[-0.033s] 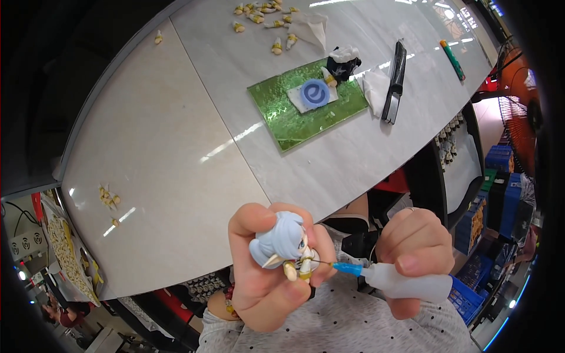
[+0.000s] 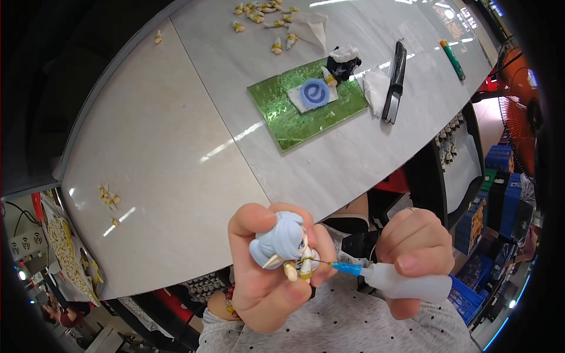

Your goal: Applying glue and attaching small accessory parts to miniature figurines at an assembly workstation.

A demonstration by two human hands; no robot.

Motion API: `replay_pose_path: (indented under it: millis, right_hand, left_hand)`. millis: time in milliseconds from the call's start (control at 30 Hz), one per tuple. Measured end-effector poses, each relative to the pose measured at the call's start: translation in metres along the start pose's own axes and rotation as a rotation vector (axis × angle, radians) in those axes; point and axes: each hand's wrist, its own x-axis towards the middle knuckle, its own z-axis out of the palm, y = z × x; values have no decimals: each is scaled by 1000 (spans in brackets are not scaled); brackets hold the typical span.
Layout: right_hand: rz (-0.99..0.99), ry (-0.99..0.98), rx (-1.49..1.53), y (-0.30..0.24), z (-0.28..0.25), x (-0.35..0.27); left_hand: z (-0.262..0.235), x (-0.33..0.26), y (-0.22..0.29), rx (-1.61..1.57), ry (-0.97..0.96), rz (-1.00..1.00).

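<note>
My left hand (image 2: 256, 288) is closed around a small figurine (image 2: 283, 238) with pale blue hair, a pointed ear and a white outfit with gold trim. Its face is turned toward the right. In my right hand (image 2: 415, 253) is a translucent white squeeze bottle (image 2: 406, 283), gripped by thumb and fingers and lying almost level. A blue needle tip (image 2: 347, 269) on the bottle points left, its thin needle reaching the figurine's white body near the arm. Whether the needle touches it or lies just in front, I cannot tell. Part of the figurine is hidden by my left fingers.
On the table ahead lies a green mat (image 2: 288, 132) with a round blue lid-like piece (image 2: 315, 94) and a black-and-white bundle (image 2: 344, 62). A black utility knife (image 2: 395, 82), a green marker (image 2: 453, 60) and several small figurine parts (image 2: 256, 17) lie around it. An orange fan (image 2: 521, 117) stands right.
</note>
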Motion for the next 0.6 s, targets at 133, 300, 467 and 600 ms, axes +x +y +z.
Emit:
replay_pose_path:
  millis: [133,300,467,600]
  right_hand:
    - [-14,-32,-55,-3,-2,2]
    - [-57,-119,-171,-13,-3,7]
    - [-93,61,-131,-9,12,-1]
    - [-50,366,22,-10,14,2]
  left_hand:
    - [1,0,-2,39,-3,34]
    - [0,0,-2,67,-14,45]
    - [0,1,-1,48,14,36]
    - [-6,4,11,-69,-22,-162]
